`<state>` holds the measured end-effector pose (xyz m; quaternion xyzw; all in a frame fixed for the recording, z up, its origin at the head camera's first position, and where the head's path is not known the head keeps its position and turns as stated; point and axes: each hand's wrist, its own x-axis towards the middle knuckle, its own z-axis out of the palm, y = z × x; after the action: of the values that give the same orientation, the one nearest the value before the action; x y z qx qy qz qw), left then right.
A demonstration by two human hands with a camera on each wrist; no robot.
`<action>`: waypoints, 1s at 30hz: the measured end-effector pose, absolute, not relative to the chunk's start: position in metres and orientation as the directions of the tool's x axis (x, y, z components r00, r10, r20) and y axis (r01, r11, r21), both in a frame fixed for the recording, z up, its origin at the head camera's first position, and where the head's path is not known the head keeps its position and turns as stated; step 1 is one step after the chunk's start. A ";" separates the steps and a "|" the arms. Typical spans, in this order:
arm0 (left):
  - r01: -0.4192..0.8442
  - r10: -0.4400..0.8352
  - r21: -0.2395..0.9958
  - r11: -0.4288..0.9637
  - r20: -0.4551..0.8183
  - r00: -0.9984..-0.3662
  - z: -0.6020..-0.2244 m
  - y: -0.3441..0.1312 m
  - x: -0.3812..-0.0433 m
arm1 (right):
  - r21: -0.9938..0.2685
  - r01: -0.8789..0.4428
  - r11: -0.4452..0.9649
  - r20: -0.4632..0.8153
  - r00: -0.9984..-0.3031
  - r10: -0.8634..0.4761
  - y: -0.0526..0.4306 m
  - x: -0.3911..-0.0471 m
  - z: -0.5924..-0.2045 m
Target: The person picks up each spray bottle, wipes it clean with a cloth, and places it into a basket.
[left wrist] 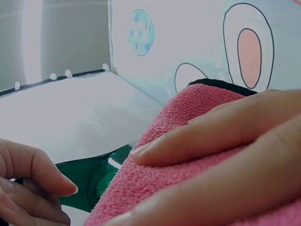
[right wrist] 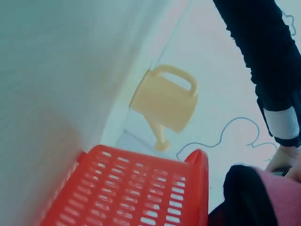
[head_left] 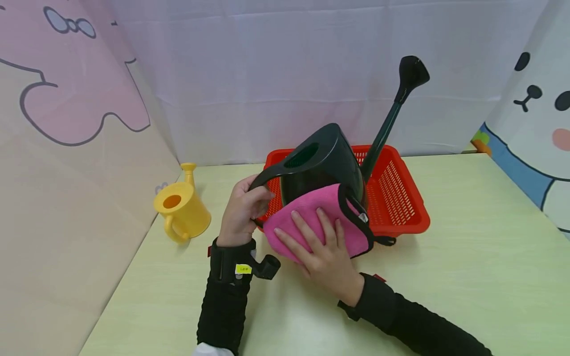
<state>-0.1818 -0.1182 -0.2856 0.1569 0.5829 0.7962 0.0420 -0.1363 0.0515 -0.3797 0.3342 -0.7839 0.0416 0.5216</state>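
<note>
A dark green watering can [head_left: 320,163] with a long spout and black rose is held tilted over the red basket [head_left: 401,207]. My left hand [head_left: 242,210] grips its handle, fingers curled round it. With fairly straight, spread fingers, my right hand [head_left: 322,252] presses a pink cloth [head_left: 318,207] with black edging against the can's near side. In the left wrist view the right hand's fingers [left wrist: 197,141] lie across the cloth [left wrist: 178,108], and part of the green can [left wrist: 84,183] shows behind. The cloth hides the can's lower side.
On the table's left stands a small yellow watering can [head_left: 184,212], also seen in the right wrist view. The slotted red basket sits at the back, before a white curtain [head_left: 289,74]. Printed cloth walls border both sides of the pale table [head_left: 481,257].
</note>
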 end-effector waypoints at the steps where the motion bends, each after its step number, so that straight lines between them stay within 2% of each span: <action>1: 0.117 0.251 0.941 -0.318 0.203 -0.947 -0.285 -0.118 -0.182 | 0.291 -0.570 0.768 0.838 -0.236 -0.492 0.051 -0.136 -0.381; 3: 0.117 0.254 0.940 -0.320 0.205 -0.945 -0.285 -0.119 -0.182 | 0.279 -0.581 0.764 0.845 -0.230 -0.483 0.052 -0.137 -0.381; 5: 0.111 0.258 0.939 -0.327 0.201 -0.945 -0.285 -0.119 -0.182 | 0.255 -0.598 0.760 0.874 -0.194 -0.446 0.055 -0.141 -0.379; 10: 0.096 0.263 0.936 -0.338 0.192 -0.945 -0.283 -0.121 -0.182 | 0.119 -0.676 0.728 0.957 -0.116 -0.265 0.065 -0.151 -0.369; 14: 0.091 0.261 0.933 -0.347 0.189 -0.947 -0.281 -0.124 -0.182 | -0.046 -0.746 0.664 0.988 -0.133 -0.081 0.073 -0.159 -0.362; 18: 0.094 0.262 0.933 -0.348 0.193 -0.946 -0.281 -0.127 -0.181 | -0.217 -0.791 0.571 0.972 -0.227 0.056 0.083 -0.164 -0.354; 23: 0.120 0.262 0.930 -0.346 0.218 -0.940 -0.281 -0.130 -0.181 | -0.530 -0.782 0.328 0.848 -0.495 0.190 0.097 -0.166 -0.341; 25: 0.124 0.261 0.928 -0.352 0.224 -0.939 -0.281 -0.130 -0.181 | -0.608 -0.749 0.264 0.794 -0.567 0.217 0.100 -0.167 -0.338; 27: 0.123 0.262 0.927 -0.354 0.225 -0.939 -0.281 -0.131 -0.181 | -0.626 -0.733 0.266 0.780 -0.583 0.228 0.100 -0.167 -0.339; 30: 0.123 0.259 0.927 -0.353 0.224 -0.940 -0.281 -0.131 -0.181 | -0.578 -0.735 0.354 0.815 -0.538 0.215 0.095 -0.166 -0.344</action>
<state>-0.1805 -0.1309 -0.2809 0.1684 0.5672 0.8051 0.0420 -0.1662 0.0949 -0.3442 0.1877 -0.6935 0.5365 0.4427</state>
